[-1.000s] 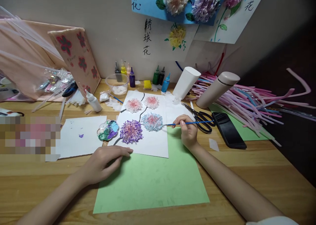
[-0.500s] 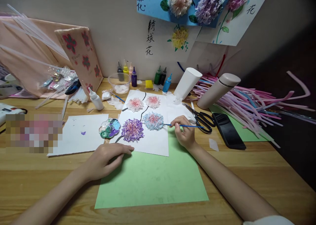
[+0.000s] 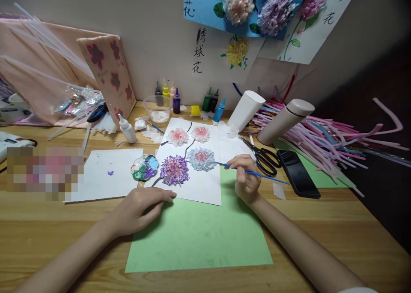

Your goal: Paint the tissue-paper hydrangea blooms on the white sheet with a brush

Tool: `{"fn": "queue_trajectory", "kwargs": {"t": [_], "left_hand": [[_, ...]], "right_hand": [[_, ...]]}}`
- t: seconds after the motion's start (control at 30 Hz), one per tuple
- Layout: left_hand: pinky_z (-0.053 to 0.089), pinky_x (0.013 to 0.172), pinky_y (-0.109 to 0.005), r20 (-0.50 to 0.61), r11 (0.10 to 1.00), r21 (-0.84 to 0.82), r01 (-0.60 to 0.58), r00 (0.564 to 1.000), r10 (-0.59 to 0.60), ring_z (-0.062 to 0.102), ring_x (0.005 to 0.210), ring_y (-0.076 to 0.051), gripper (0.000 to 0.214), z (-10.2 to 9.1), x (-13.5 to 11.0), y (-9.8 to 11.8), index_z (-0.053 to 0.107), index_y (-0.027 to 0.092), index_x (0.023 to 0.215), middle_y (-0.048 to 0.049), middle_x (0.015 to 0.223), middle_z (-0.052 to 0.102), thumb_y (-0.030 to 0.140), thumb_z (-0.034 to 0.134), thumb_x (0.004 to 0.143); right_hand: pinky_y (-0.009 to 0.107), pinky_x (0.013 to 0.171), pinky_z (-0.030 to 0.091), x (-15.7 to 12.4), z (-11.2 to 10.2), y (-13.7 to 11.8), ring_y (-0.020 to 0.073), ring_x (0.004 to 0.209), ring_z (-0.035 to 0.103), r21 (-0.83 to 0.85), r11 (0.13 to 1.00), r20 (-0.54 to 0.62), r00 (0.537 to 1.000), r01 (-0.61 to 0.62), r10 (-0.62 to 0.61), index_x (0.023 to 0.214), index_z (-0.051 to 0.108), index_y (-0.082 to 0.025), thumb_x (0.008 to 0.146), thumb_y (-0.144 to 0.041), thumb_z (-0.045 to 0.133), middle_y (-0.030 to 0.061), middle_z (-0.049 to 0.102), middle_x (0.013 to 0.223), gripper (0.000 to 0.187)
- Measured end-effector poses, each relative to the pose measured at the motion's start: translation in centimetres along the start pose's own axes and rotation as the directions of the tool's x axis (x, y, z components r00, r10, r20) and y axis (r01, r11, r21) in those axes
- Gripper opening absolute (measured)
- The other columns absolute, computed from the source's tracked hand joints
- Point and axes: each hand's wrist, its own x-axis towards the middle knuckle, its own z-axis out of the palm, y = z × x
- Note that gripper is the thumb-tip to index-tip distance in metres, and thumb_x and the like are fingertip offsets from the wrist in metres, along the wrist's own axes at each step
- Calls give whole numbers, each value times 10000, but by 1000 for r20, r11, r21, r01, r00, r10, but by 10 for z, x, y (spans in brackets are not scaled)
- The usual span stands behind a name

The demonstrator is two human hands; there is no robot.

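palette [image 3: 144, 168] left of the flowers [image 3: 175, 170], scissors [image 3: 260, 155] and phone [image 3: 298, 175] right, paint bottles [image 3: 176, 103] behind

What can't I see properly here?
In the head view:
Paintbrush: right hand hides part.
Its tip: too small to tell if touching blue flower.
Flower artwork: left hand covers a corner.
Blue poster: picture's top edge cuts it off.
Far left: hidden by a pixelated patch.

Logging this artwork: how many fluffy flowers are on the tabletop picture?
4: pink flower upper left, second pink flower upper right, purple flower lower left, bluish flower lower right.
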Motion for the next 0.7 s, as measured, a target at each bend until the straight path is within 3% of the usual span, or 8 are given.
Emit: {"fn": "queue_trajectory", "kwargs": {"t": [0.13,0.23,0.4,0.47,0.7], "left_hand": [[479,914,-262,-5,1000,-18,-9,1000,9,606,1076,-147,314,0,-1,2,595,209,1071,-27,1176,646,102,389,859],[470,926,-263,2,999,-24,-27,1000,27,599,1087,-145,323,0,-1,2,596,202,1067,-29,1182,643,87,395,844],[469,914,-263,31,999,-28,-31,999,32,600,1079,-152,313,-1,-3,2,596,192,1054,-37,1174,643,82,403,834],[473,904,-270,29,999,-24,-31,999,32,608,1062,-161,304,-1,-4,2,600,188,1042,-43,1154,651,87,407,831],[482,877,-259,37,999,-29,-31,999,32,617,1045,-163,303,-3,-4,2,603,189,1027,-42,1070,677,81,398,831]], "right_hand": [[360,683,462,15,35,-30,189,744,566,116,992,180,983,-57,36,847,566,-234,887,-181,397,25,611,729,182],[340,727,443,34,71,-50,175,767,563,75,994,406,913,-75,38,829,564,-222,908,-182,395,26,626,766,191],[330,743,430,48,116,-56,185,811,555,28,999,573,820,-21,1,841,562,-203,918,-206,401,47,648,834,178],[328,722,427,48,124,-54,187,787,548,4,1000,614,789,4,-5,828,564,-201,910,-203,411,47,643,801,173],[329,716,436,45,122,-57,183,770,540,32,998,606,793,55,-63,826,562,-201,907,-188,406,40,636,768,177]]}}
